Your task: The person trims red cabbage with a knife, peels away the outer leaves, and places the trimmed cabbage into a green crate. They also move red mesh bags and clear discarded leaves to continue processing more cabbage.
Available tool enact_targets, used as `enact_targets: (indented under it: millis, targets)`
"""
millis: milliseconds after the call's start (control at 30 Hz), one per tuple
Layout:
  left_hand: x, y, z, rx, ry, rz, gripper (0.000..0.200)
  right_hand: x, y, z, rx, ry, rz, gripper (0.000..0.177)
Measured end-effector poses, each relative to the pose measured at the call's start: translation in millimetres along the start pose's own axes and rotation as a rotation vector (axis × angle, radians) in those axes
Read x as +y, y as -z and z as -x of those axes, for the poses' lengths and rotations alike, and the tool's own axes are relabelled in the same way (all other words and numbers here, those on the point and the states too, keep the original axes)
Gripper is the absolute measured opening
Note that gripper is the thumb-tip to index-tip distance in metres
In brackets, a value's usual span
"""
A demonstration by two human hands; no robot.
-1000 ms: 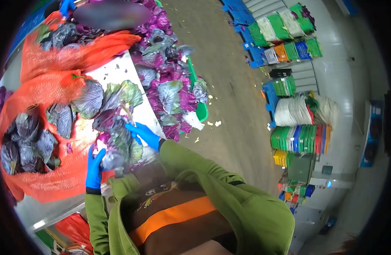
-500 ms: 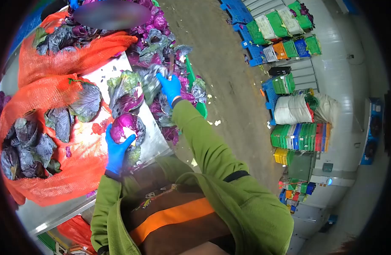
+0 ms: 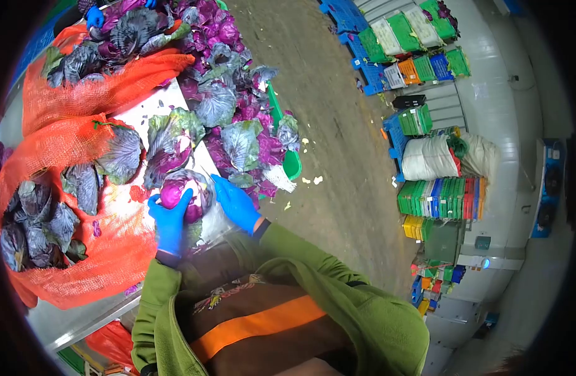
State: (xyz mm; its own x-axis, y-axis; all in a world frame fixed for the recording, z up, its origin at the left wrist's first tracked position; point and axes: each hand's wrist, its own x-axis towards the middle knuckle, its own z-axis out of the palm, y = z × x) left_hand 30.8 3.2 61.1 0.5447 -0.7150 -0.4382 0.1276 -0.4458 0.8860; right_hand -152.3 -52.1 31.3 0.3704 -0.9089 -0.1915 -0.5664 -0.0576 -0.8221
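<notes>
My left hand is closed around the near side of a red cabbage, its thumb lying across the purple head. Just right of it, my right hand is closed on a knife, of which only a thin bit of blade shows; the handle is hidden in the fingers. Beyond the cabbage, loose outer leaves lie on the metal table. Right of the table, a heap of purple and grey-green leaves fills a green container.
Orange mesh sacks with dark cabbages cover the table's left side. Across the table's far end is a co-worker's blue-gloved hand. To the right runs a brown floor with leaf scraps, then stacked crates on blue pallets.
My right hand has moved from over the leaf heap back beside the cabbage; the leaf that was by it is no longer there. My left hand stays on the cabbage.
</notes>
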Motion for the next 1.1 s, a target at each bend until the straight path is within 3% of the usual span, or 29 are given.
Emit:
enact_targets:
  millis: [67,133,233,433,600,733,1033,1100]
  targets:
    - [-4,-4,0,0.057,0.184,-0.060,0.092,-5,-2,10,0.075,0.054,0.071,0.045]
    - [-5,-6,3,0.103,0.204,-0.061,0.100,-15,-3,14,0.086,0.059,0.187,0.047]
    - [0,-4,9,0.020,0.234,0.051,0.103,-31,-3,14,0.021,0.101,0.334,0.050]
    - [-48,-17,-8,0.053,0.139,0.033,0.105,-39,-2,8,0.008,0.093,0.547,0.050]
    - [-5,-25,7,0.047,0.131,0.188,0.107,-38,-6,-2,0.067,0.016,0.499,0.048]
    - [-7,-30,3,0.066,0.129,0.203,0.108,-34,-9,-8,0.109,-0.026,0.484,0.045]
    - [-17,-29,4,0.085,0.090,0.137,0.109,-43,-4,-5,-0.001,-0.099,0.576,0.046]
    - [-19,-32,4,0.075,0.026,-0.005,0.109,-52,5,-8,0.002,-0.149,0.568,0.045]
